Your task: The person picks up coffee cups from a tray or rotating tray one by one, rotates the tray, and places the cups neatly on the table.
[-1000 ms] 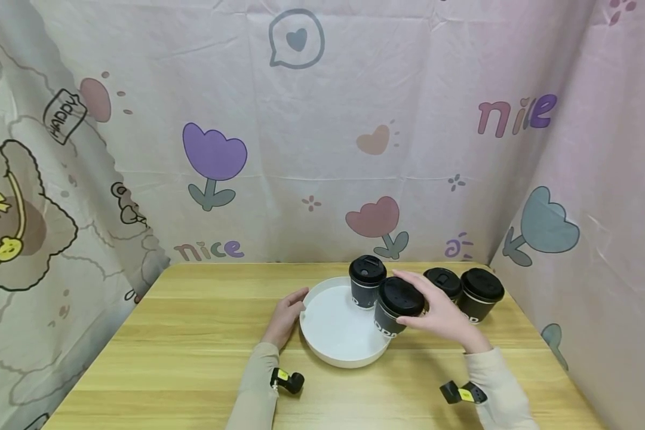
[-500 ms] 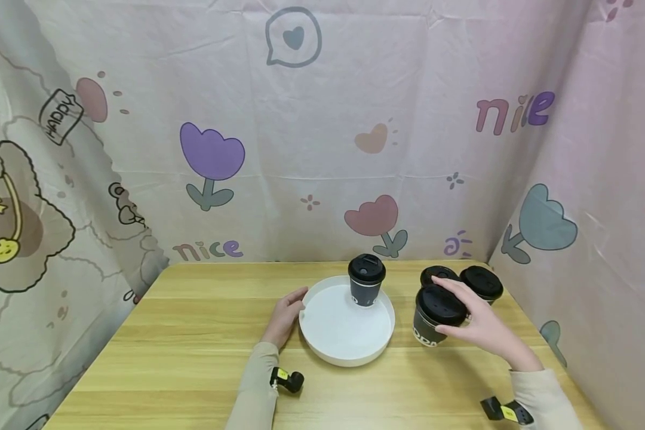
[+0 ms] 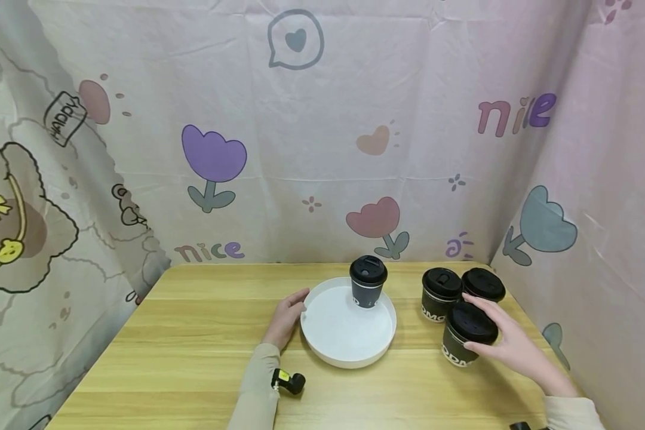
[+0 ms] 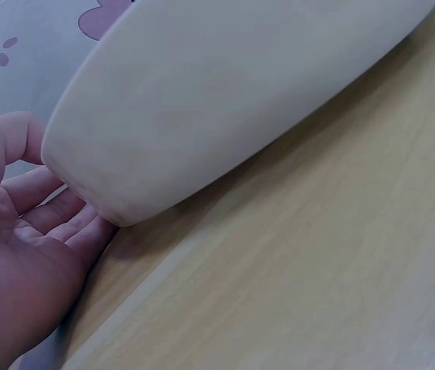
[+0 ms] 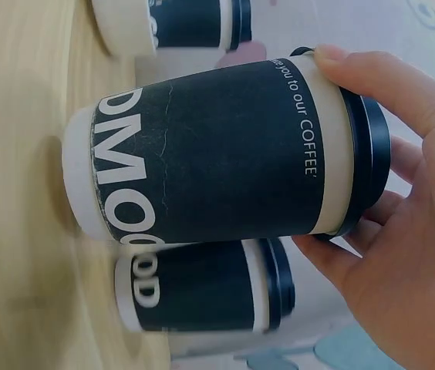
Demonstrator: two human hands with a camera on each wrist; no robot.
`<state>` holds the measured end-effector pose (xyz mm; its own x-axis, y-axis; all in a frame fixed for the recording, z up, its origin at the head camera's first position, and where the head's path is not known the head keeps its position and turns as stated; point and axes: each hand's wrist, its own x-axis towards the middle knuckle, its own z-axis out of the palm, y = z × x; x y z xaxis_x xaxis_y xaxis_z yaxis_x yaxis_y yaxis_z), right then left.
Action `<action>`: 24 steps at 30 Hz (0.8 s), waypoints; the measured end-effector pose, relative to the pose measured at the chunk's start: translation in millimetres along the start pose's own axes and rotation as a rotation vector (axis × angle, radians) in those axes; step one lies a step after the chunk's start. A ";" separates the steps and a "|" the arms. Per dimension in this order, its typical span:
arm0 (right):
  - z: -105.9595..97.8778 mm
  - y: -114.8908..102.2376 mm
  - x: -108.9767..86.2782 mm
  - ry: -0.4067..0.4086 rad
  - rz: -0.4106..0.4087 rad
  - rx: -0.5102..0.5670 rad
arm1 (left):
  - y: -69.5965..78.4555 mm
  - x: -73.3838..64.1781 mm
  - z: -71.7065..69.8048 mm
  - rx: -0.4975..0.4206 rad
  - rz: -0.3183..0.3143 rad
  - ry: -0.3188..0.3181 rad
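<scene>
My right hand (image 3: 507, 343) grips a lidded paper coffee cup (image 5: 210, 158) near its black lid, thumb on one side and fingers on the other. The cup stands about upright at the right of the table; whether its base touches the wood I cannot tell. Two similar cups, a nearer one (image 3: 439, 295) and a farther one (image 3: 482, 283), stand just behind it. My left hand (image 3: 286, 319) holds the left rim of a round white tray (image 3: 344, 358), with thumb and fingers at its edge in the left wrist view (image 4: 28, 231). Another coffee cup (image 3: 367, 280) stands upright on the tray's back right part.
The wooden table (image 3: 193, 334) reaches back to a printed curtain (image 3: 301, 131), which also hangs along both sides. Bare wood lies left of the tray and in front of it.
My right hand has carried its coffee cup from over the tray's right edge rightward and nearer to me, beside the two other cups. My left hand and the tray have stayed put.
</scene>
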<state>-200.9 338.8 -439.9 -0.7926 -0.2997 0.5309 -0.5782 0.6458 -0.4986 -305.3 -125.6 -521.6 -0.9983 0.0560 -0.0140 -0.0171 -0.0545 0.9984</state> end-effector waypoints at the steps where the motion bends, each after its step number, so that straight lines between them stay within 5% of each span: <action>1: -1.6 2.6 -2.2 0.006 0.003 0.001 | -0.6 0.3 -0.1 -0.001 0.000 -0.001; 24: -26.5 40.2 -25.8 0.049 0.160 -0.044 | -1.7 0.3 0.4 0.002 0.002 0.007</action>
<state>-198.6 391.1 -455.5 -0.8628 -0.1569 0.4806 -0.4356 0.7133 -0.5491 -305.6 -125.1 -523.3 -0.9987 0.0489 -0.0120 -0.0146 -0.0525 0.9985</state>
